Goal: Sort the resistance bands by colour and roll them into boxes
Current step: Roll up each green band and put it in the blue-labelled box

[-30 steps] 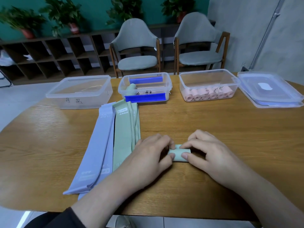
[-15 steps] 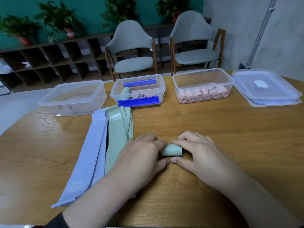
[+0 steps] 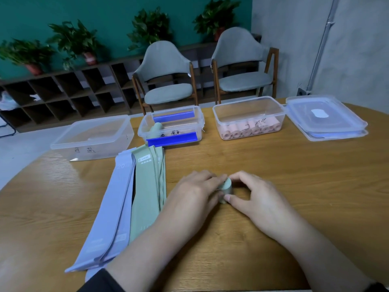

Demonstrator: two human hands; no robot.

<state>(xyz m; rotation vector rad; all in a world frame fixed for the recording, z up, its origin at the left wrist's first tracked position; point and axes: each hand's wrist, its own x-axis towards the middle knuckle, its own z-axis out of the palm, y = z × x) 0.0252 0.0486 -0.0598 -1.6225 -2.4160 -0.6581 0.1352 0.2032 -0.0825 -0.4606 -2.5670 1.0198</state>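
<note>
Both hands, left hand (image 3: 195,192) and right hand (image 3: 256,197), pinch the rolled green band (image 3: 226,187) at bench centre. Keep the coil tight, then carry it toward 11 o'clock into the blue-clipped box (image 3: 171,131).

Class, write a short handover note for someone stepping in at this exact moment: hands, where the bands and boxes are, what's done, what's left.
Left hand and right hand: both pinch one green roll on the table.
Flat green bands and purple bands lie to the left.
Done: pink rolls fill the right box; one green roll sits in the middle box.
Left: box this roll, roll the flat green ones, then the purple into the left box.
</note>
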